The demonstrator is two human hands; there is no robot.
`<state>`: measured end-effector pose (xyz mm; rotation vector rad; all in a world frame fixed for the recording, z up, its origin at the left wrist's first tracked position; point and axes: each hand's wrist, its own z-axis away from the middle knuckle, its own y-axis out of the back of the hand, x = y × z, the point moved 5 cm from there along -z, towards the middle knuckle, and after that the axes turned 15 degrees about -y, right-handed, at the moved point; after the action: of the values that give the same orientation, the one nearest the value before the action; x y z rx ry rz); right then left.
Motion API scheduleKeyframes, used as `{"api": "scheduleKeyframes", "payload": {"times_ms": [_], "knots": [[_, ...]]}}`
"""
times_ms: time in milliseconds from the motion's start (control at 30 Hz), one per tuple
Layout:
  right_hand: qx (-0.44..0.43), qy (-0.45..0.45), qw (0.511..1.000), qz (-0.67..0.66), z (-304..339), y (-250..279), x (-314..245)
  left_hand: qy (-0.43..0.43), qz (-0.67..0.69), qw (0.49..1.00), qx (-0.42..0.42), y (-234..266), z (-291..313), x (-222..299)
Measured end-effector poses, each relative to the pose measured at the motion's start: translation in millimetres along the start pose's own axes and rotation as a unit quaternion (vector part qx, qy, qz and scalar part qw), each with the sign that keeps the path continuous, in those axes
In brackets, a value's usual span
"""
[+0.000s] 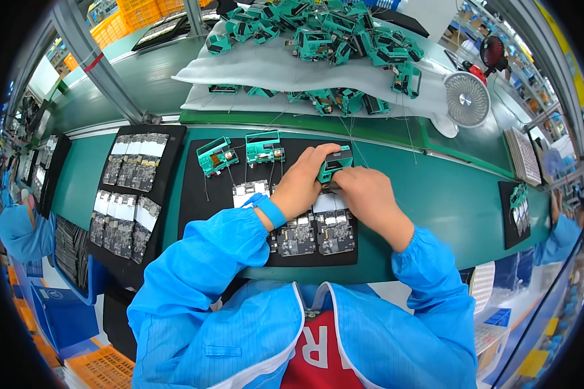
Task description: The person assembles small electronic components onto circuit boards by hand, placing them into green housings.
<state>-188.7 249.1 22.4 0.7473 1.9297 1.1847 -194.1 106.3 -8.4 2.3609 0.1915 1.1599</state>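
The left hand (300,186) grips the green, box-shaped plastic housing (335,163) between thumb and fingers; the right hand (368,193) lies curled against the housing's lower right side, its fingertips hidden, so whether it pinches anything cannot be told; the housing is above the upper right part of the flat black rectangular mat (193,200) on the green table (396,185); black-and-white rectangular circuit boards (296,236) lie on the mat, just below the hands.

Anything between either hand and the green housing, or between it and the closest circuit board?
Nothing visible blocks access: the left hand holds the green housing, with the right hand at its near edge. Towards the circuit board, that hand covers part of the gap; what lies beneath is hidden.
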Motion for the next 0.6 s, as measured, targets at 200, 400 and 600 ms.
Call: {"api": "scheduleKeyframes", "payload": {"times_ms": [200, 400, 600], "knots": [[0.043, -0.112, 0.991, -0.065, 17.5, 24.7, 20.9, -0.015, 0.036, 0.999, -0.010, -6.1, -7.2, 3.6], [0.031, -0.186, 0.980, -0.062, 33.2, 31.2, 34.1, -0.006, -0.151, 0.988, -0.008, 10.5, -14.5, 10.5], [0.039, -0.184, 0.971, -0.146, 35.3, 37.7, 25.0, -0.084, -0.187, 0.976, 0.071, 87.0, -8.4, 24.0]]}}
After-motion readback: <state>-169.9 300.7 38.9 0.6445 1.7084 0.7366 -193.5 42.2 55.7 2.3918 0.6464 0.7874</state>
